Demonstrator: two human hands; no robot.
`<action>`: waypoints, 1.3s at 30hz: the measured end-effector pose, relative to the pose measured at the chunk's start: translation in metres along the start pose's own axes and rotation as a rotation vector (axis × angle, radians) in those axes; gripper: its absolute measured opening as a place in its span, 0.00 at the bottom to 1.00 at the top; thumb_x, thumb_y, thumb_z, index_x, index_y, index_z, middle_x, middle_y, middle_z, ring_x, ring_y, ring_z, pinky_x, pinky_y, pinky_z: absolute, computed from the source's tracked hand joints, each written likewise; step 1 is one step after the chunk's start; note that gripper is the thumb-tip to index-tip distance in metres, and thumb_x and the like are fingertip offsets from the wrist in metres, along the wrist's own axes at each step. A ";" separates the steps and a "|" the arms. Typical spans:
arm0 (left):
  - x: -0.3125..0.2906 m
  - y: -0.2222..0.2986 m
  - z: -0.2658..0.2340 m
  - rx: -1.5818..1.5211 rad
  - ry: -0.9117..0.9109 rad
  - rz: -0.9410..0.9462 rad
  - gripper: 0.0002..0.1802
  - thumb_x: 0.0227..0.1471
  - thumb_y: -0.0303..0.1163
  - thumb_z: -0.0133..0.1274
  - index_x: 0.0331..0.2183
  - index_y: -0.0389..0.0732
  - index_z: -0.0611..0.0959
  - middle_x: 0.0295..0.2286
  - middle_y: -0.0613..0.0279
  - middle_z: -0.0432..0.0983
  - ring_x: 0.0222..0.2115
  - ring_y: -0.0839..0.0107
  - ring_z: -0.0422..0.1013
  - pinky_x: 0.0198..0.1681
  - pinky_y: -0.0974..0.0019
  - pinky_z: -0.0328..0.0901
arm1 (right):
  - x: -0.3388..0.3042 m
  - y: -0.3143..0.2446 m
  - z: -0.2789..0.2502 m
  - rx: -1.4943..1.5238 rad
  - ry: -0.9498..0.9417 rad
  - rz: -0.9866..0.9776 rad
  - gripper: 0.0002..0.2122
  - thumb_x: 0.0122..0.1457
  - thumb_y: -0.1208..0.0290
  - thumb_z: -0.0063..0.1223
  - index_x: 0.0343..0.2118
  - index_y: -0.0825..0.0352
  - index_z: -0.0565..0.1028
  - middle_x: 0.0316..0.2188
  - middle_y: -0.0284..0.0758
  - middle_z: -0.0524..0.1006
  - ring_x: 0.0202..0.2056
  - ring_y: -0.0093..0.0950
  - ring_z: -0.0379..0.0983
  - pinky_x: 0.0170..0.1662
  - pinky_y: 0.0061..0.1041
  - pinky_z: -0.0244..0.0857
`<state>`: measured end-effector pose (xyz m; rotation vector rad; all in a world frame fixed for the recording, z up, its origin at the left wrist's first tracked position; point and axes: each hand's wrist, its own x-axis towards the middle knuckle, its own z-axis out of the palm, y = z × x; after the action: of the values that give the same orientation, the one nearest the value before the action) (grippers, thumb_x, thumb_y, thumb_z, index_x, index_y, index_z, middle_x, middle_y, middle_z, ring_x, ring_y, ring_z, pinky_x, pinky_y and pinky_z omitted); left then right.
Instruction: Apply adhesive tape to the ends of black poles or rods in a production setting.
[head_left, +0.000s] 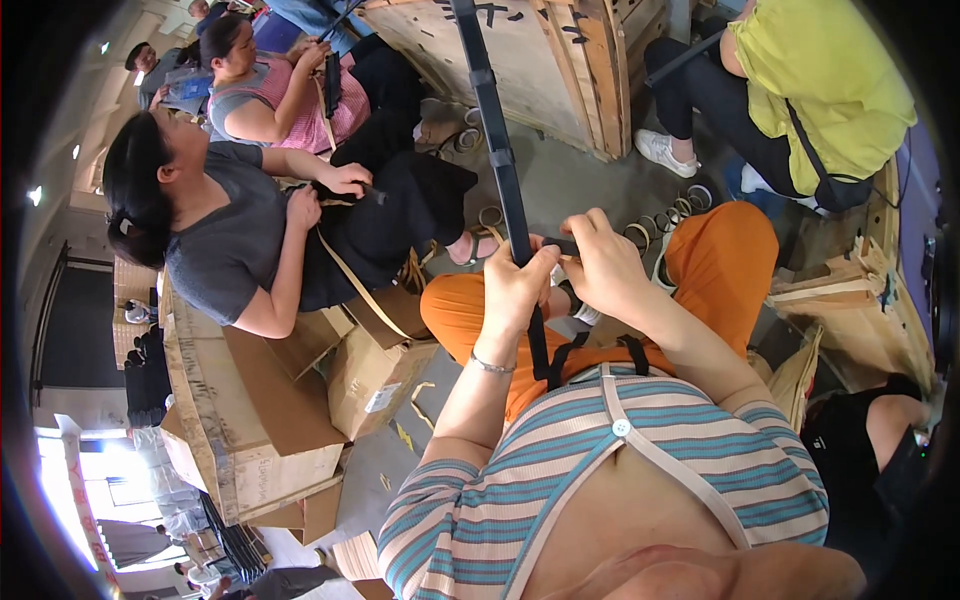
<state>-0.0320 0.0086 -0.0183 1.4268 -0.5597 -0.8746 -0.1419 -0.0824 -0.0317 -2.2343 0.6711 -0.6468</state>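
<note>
My left hand (518, 285) is closed around a long, narrow black bar (492, 110), which rises from my lap past the top of the picture. Darker bands cross the bar at intervals. Beside it, my right hand (608, 268) pinches a short black strip (562, 246) that sticks out toward the left thumb. Both hands meet at the bar above my orange trousers (725, 265). Whether the short strip is joined to the bar is hidden by the fingers. Black straps (566, 358) lie at my waist near the bar's lower end.
A wooden crate (500, 70) stands ahead. Co-workers sit at the left, one in a dark grey top (225, 225), and at the right, one in a yellow top (830, 90). An open cardboard box (375, 385) is at my left; coiled tape (660, 222) lies on the floor.
</note>
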 end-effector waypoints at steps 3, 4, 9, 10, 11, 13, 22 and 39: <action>-0.001 0.003 -0.002 -0.019 0.009 -0.022 0.07 0.47 0.26 0.54 0.26 0.34 0.73 0.11 0.71 0.64 0.08 0.85 0.57 0.10 0.80 0.51 | -0.001 0.005 -0.002 0.097 -0.028 0.008 0.16 0.45 0.74 0.57 0.38 0.68 0.67 0.34 0.42 0.67 0.32 0.40 0.70 0.34 0.34 0.65; -0.001 0.005 -0.003 -0.042 0.007 -0.030 0.06 0.47 0.25 0.53 0.26 0.34 0.72 0.11 0.70 0.64 0.08 0.84 0.57 0.10 0.80 0.51 | 0.002 0.009 -0.004 0.245 -0.071 -0.064 0.16 0.47 0.73 0.57 0.38 0.68 0.67 0.34 0.39 0.68 0.31 0.34 0.69 0.34 0.30 0.65; -0.003 0.010 -0.011 -0.130 -0.049 -0.043 0.06 0.47 0.23 0.52 0.27 0.34 0.71 0.11 0.70 0.63 0.07 0.83 0.56 0.10 0.80 0.50 | 0.010 0.014 -0.010 0.803 -0.475 0.214 0.09 0.56 0.70 0.50 0.31 0.72 0.73 0.21 0.30 0.71 0.25 0.18 0.65 0.32 0.20 0.62; -0.004 0.009 -0.011 -0.187 -0.087 -0.056 0.06 0.47 0.23 0.51 0.28 0.34 0.70 0.11 0.70 0.62 0.08 0.83 0.56 0.11 0.79 0.50 | 0.008 0.011 -0.009 0.871 -0.440 0.198 0.08 0.56 0.72 0.49 0.26 0.72 0.73 0.18 0.26 0.69 0.23 0.15 0.64 0.29 0.17 0.60; -0.005 0.009 -0.011 -0.245 -0.123 -0.071 0.07 0.48 0.23 0.51 0.29 0.34 0.69 0.11 0.69 0.62 0.08 0.83 0.56 0.11 0.79 0.50 | 0.009 0.012 -0.009 0.870 -0.446 0.195 0.08 0.56 0.72 0.49 0.26 0.72 0.73 0.18 0.26 0.69 0.23 0.15 0.64 0.29 0.17 0.60; -0.006 0.002 -0.013 -0.242 -0.170 -0.053 0.05 0.51 0.26 0.42 0.32 0.37 0.65 0.12 0.66 0.57 0.08 0.78 0.54 0.11 0.76 0.48 | 0.009 0.017 -0.010 0.822 -0.331 0.245 0.06 0.56 0.73 0.50 0.26 0.71 0.72 0.19 0.25 0.70 0.22 0.13 0.64 0.27 0.15 0.60; -0.025 -0.020 -0.004 -0.418 -0.182 -0.072 0.10 0.49 0.29 0.31 0.33 0.37 0.66 0.16 0.59 0.64 0.11 0.75 0.57 0.13 0.73 0.53 | 0.014 0.009 -0.016 0.750 -0.234 0.133 0.05 0.54 0.75 0.52 0.26 0.68 0.68 0.19 0.23 0.67 0.22 0.10 0.60 0.25 0.12 0.55; -0.029 -0.017 0.001 -0.343 -0.166 -0.025 0.10 0.52 0.29 0.33 0.35 0.36 0.67 0.17 0.60 0.67 0.12 0.77 0.59 0.14 0.76 0.56 | 0.009 -0.005 -0.014 0.695 -0.155 0.075 0.05 0.52 0.77 0.54 0.24 0.70 0.69 0.19 0.28 0.73 0.23 0.12 0.65 0.25 0.13 0.59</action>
<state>-0.0529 0.0325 -0.0302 1.0583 -0.4886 -1.0607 -0.1424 -0.0920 -0.0172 -1.5847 0.3698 -0.5535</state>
